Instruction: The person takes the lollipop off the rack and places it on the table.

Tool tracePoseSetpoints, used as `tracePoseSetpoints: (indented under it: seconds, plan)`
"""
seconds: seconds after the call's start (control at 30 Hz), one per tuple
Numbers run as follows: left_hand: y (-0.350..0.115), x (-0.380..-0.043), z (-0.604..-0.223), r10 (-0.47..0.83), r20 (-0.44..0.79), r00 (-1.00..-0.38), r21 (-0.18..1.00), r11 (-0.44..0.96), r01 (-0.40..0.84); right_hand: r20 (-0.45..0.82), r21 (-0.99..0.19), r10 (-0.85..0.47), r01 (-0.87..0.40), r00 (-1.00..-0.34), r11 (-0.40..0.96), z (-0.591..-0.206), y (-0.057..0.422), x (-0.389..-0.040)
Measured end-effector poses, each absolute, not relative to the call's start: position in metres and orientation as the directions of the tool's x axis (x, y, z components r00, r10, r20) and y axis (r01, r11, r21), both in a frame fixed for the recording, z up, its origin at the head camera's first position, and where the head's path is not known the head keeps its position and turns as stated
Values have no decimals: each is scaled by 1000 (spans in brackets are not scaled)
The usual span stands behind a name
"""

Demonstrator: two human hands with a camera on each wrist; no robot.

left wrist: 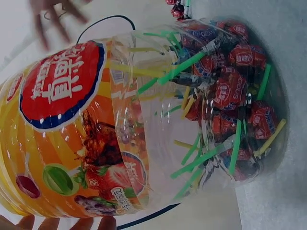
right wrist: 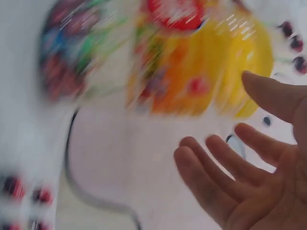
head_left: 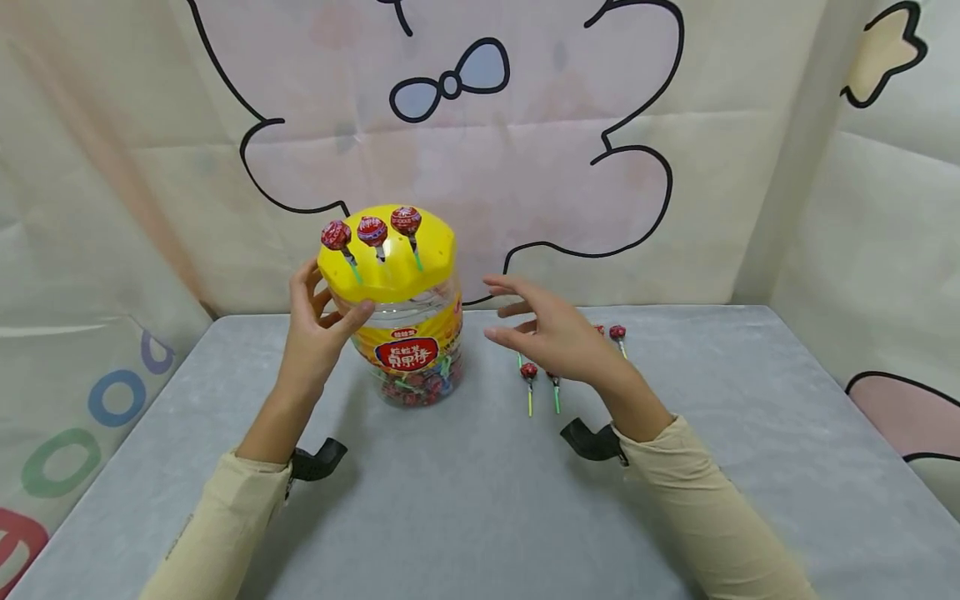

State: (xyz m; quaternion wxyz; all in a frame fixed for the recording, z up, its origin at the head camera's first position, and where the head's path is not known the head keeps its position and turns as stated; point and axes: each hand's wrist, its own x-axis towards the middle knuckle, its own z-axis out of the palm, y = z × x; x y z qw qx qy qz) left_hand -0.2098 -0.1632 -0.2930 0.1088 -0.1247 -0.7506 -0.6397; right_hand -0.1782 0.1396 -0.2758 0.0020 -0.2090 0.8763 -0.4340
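A clear plastic jar (head_left: 408,354) of wrapped lollipops stands on the table, with a yellow lid (head_left: 393,279) on top. Three red-wrapped lollipops (head_left: 372,232) stand upright on the lid by their sticks. My left hand (head_left: 318,321) grips the jar near the lid, thumb on the near side, fingers round the left; its fingertips (left wrist: 81,223) touch the jar in the left wrist view. To the right of the jar, my right hand (head_left: 551,329) is held in the air, fingers spread and slightly bent, holding nothing. Several lollipops (head_left: 528,372) lie on the table below it, partly hidden by the hand.
Inside the jar's bottom, wrapped candies (left wrist: 232,91) with green and yellow sticks are heaped. A grey cloth covers the table (head_left: 465,517). Behind it hangs a printed fabric backdrop (head_left: 555,183), close to the table's far edge.
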Motion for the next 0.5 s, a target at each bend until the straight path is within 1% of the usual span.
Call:
tracePoseSetpoints:
  seconds: [0.07,0.2,0.37,0.5]
  plan:
    - [-163,-211,-293,43,325,-945,939,100,328,223,-808,-371,-384,-901,447,-270,126,-178]
    - [-159,-213,-294,57,335,-940,942,5,336,276,-854,-369,-402,-888,329,-270,109,-178]
    - [-159,-209,-292,57,330,-942,944,-3,330,276,-880,-375,-390,-885,271,-276,98,-179]
    - [-159,-203,-286,25,300,-954,954,21,300,277,-885,-362,-383,-890,266,-278,94,-181]
